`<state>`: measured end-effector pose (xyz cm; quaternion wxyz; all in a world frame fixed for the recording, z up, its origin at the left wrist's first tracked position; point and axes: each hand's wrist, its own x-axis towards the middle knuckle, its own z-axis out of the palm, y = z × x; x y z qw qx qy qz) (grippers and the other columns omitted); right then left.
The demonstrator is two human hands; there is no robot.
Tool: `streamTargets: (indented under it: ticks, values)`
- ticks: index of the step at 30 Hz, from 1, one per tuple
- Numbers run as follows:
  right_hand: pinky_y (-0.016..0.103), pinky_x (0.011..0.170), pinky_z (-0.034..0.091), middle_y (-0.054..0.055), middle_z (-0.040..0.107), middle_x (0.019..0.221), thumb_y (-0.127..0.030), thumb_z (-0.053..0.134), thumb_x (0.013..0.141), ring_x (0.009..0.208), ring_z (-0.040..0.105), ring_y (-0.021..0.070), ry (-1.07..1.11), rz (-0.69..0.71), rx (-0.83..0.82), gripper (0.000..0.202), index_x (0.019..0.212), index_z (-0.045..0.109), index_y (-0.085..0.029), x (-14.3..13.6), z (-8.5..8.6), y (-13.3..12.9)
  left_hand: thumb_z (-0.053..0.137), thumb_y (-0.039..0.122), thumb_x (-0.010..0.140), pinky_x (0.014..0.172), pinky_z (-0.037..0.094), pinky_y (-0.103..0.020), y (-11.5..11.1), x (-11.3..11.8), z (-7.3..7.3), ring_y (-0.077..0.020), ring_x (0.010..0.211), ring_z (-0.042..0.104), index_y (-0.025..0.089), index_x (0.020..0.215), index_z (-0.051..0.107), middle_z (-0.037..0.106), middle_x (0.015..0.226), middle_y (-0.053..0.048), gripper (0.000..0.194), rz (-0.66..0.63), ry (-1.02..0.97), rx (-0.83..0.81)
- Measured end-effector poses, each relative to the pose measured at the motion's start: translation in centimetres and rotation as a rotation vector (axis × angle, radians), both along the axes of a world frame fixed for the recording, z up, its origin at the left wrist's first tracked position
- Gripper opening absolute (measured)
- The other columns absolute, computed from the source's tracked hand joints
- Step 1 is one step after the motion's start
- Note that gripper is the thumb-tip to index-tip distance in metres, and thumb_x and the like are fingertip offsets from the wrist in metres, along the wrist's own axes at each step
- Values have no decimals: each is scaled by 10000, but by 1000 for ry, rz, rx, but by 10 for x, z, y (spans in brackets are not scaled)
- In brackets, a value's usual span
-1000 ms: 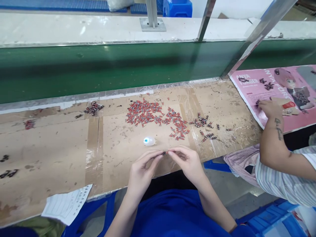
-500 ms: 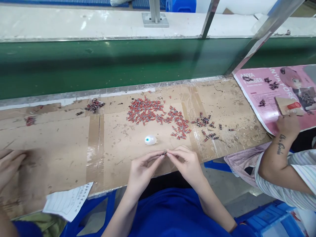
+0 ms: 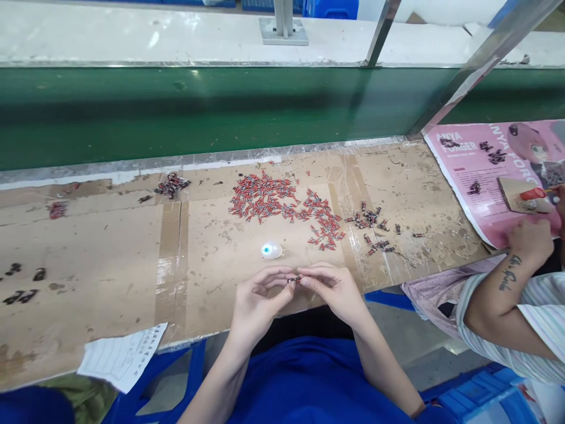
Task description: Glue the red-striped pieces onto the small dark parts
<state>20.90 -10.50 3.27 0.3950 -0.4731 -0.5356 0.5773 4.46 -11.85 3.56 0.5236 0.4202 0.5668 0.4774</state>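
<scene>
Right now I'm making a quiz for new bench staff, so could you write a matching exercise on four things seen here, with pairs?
1. Small part
2. Bottle
3. Paper
4. Poster

A. Mostly pink, to the right
B. White, across the table's near edge
C. Between the fingertips of both hands
D. Whitish with a blue spot

Pairs: 1-C, 2-D, 3-B, 4-A
</scene>
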Motion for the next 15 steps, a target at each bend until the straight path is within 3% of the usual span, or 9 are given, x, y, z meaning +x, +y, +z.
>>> streamTargets:
  ticks: [5,9,11,12,13,15]
  values:
    - [307,790,580,61,744,945,-312,608,922,897,707,190,-152,51,171,169,934,763,-247,3,13,0,745,282,767,731,637,-280,-7,6,5,-189,743,755,166,1010,645,777,819,-61,287,-46,49,119]
    - [334,791,567,74,738,933,-334,575,933,904,696,216,-324,-40,319,183,911,731,-241,28,11,8,750,292,800,860,619,-345,-26,-13,24,-221,985,732,218,1221,581,736,1137,-100,459,-90,403,370]
    - [372,807,556,85,741,962,-392,588,915,913,690,238,-482,-198,349,212,918,726,-231,52,1,20,728,227,816,929,585,-384,-30,-43,29,-232,1078,693,234,1144,624,704,1194,-89,344,54,665,499]
    - [397,798,552,93,742,940,-444,590,900,878,688,250,-572,-321,386,263,909,724,-218,64,-5,27,702,194,829,946,569,-394,-28,-64,29,-224,1081,684,235,1088,638,706,1161,-70,269,215,782,546]
    - [431,808,542,105,740,931,-504,573,890,869,682,268,-674,-424,425,336,918,726,-206,76,-10,35,695,195,832,970,548,-420,-25,-88,27,-228,1085,671,222,1064,637,700,1133,-69,241,458,877,557]
    - [539,913,481,145,729,994,-613,524,870,965,656,332,-895,-520,523,493,1003,734,-188,94,-18,47,685,291,842,962,537,-461,-14,-142,15,-263,1118,636,182,1066,621,671,1117,-96,258,770,1006,465]
